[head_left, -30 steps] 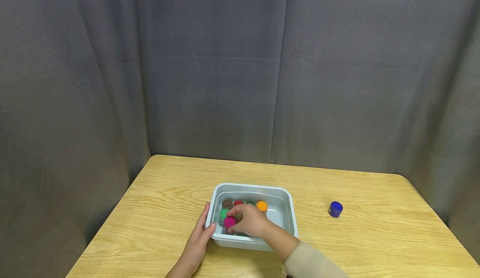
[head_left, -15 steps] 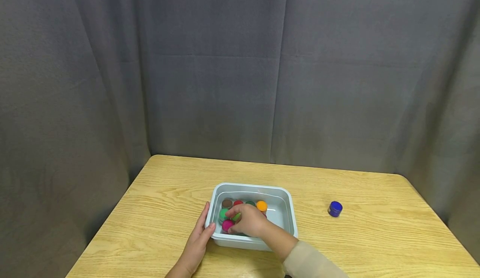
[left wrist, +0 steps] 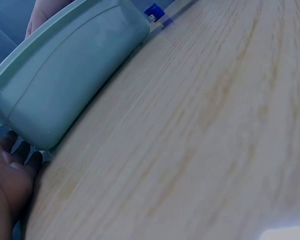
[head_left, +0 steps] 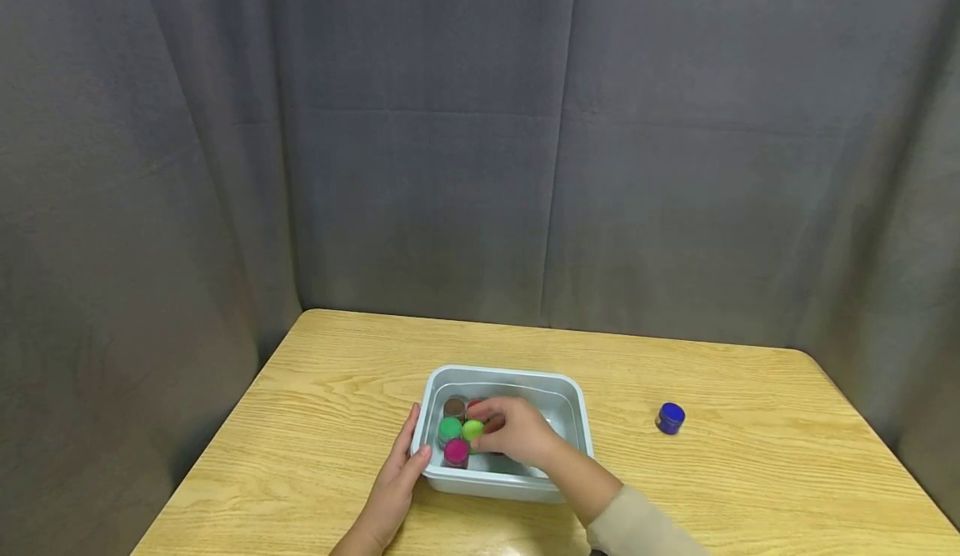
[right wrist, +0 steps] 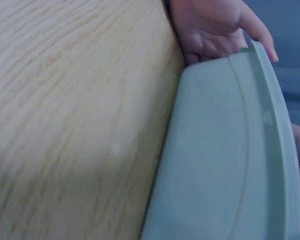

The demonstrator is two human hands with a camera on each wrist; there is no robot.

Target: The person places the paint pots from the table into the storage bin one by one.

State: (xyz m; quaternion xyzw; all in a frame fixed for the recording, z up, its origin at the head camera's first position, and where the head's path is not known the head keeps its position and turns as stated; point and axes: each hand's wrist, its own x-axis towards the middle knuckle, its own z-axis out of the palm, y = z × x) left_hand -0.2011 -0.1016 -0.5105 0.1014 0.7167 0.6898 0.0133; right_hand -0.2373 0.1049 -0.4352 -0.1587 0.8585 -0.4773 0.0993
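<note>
A pale grey-blue plastic tub (head_left: 510,483) stands on the table with several small round jars inside. My left hand (head_left: 392,481) grips its left side, thumb at the near corner and fingers along the outer wall. Inside the tub, my right hand (head_left: 517,433) has thumb and fingers on either side of a jar with a lime-green lid (head_left: 472,430). Beside it are jars with magenta (head_left: 456,453), green (head_left: 450,428) and brown (head_left: 454,408) lids. A red lid (head_left: 472,404) shows partly behind the fingertips. The right hand hides other jars.
A jar with a blue lid (head_left: 671,418) stands alone on the wooden table (head_left: 750,473), right of the tub. Grey curtains (head_left: 435,164) hang behind the table and along both sides.
My right hand has left the magenta-lidded jar, which had shifted slightly left and nearer, and has moved right to the lime-green-lidded one. The left hand has stayed on the tub.
</note>
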